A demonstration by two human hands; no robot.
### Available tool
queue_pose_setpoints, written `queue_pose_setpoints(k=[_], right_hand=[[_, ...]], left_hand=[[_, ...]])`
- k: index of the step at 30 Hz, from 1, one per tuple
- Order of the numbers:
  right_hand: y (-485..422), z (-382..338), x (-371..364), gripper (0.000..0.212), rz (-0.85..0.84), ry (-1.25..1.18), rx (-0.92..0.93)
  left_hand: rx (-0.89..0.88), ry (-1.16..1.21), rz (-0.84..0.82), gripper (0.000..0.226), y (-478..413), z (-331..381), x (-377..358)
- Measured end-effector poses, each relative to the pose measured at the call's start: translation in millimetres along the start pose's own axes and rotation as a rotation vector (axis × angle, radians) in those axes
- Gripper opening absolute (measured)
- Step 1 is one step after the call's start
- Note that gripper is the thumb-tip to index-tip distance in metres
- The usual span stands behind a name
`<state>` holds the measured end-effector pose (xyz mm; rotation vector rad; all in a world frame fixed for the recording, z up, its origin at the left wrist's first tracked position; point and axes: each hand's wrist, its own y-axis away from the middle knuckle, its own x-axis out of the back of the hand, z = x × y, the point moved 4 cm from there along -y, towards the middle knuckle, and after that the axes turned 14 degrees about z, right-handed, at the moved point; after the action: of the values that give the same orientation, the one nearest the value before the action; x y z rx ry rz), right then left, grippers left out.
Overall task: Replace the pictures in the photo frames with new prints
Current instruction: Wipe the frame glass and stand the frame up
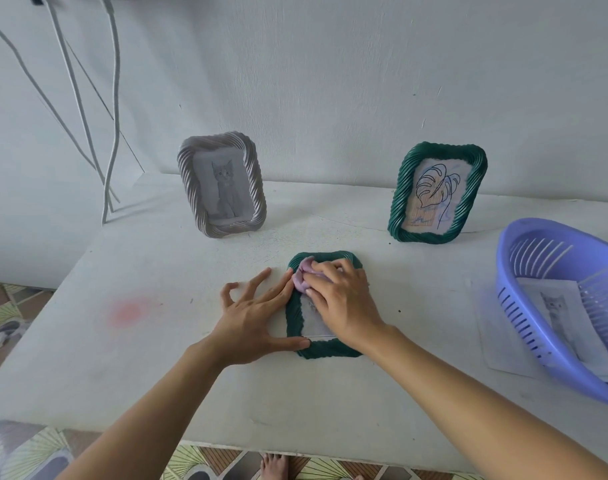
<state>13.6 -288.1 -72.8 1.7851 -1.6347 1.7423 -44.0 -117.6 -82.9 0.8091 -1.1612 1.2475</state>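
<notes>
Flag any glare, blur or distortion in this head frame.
Head view: soft even light, faint shadows only; fisheye bends the table's near edge and the cables; bottom-left corner smeared; pink blotch on the table, flare or stain, cannot tell; purple basket rim shows a hazy fringe; lying green frame sharp.

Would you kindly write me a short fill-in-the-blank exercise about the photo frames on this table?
1. The right hand presses a ____ cloth onto the flat green frame.
2. The grey frame standing at the back shows a ____.
3. The standing green frame holds a line drawing of a ____.
4. The left hand steadies the flat green frame's ____ edge.
Missing words: purple, cat, leaf, left.
</notes>
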Motion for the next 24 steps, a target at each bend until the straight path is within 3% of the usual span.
queue_pose_setpoints(k=[6, 10, 16, 24], right_hand=[[28, 12, 25, 0.017, -0.196, -0.279, 0.164], [38, 27, 46, 0.024, -0.248, -0.283, 0.203], [25, 43, 54, 0.030, -0.091, -0.052, 0.180], [-14, 42, 21, 0.017, 0.051, 0.111, -0.013]], left_hand=[[0.010, -0.006, 0.000, 0.108, -1, -4, -3], [0.013, -0.006, -0.006, 0.109, -1, -4, -3], [0.022, 0.022, -0.012, 0.108, -2, -4, -3], [0.022, 0.026, -0.017, 0.108, -2, -3, -3]])
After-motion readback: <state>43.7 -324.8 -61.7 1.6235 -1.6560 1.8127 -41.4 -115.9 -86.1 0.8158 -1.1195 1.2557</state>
